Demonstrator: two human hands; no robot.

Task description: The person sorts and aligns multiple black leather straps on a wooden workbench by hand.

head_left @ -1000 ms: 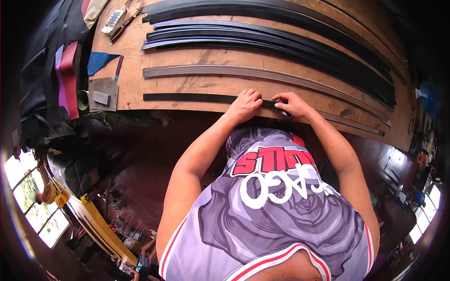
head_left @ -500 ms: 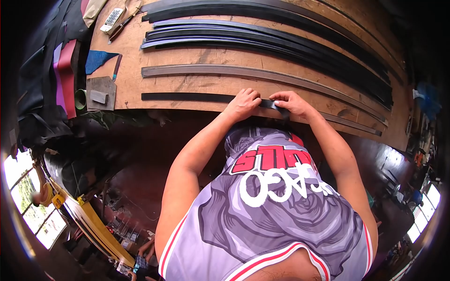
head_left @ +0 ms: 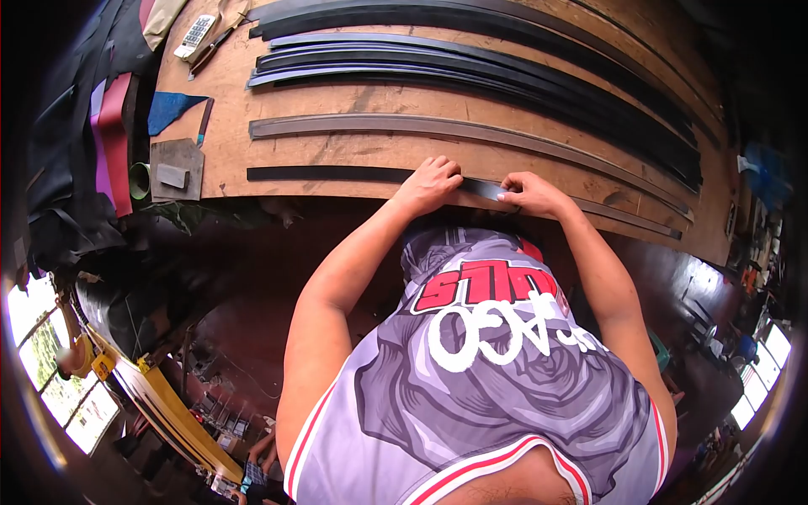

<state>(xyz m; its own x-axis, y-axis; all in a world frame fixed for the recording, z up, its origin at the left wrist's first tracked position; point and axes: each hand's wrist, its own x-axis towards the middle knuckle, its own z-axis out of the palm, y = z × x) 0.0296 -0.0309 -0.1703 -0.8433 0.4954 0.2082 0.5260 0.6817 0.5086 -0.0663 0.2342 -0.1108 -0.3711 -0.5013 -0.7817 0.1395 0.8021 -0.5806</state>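
Observation:
A long black strip (head_left: 328, 174), which looks like leather, lies along the near edge of the wooden table (head_left: 223, 160). My left hand (head_left: 431, 183) is closed over this strip, pressing it near the edge, fingers bent. To the right, my right hand (head_left: 532, 195) pinches the strip's other part between thumb and fingers. Between my hands a short shiny stretch of the strip shows. What lies under my right palm is hidden. Just beyond both hands runs a brown strip (head_left: 362, 124), and its far end bends away to the right.
Stacks of black strips (head_left: 471, 71) lie farther back. On the left are a calculator (head_left: 195, 35), pliers (head_left: 212, 52), a blue scrap (head_left: 175, 109) and a board with a small block (head_left: 174, 177). Coloured sheets (head_left: 114, 143) hang beyond the table's left side.
My right hand has shifted slightly right and down, and the strip section between my hands, curled before, now lies flatter. My left hand has moved slightly left, along with the whole view.

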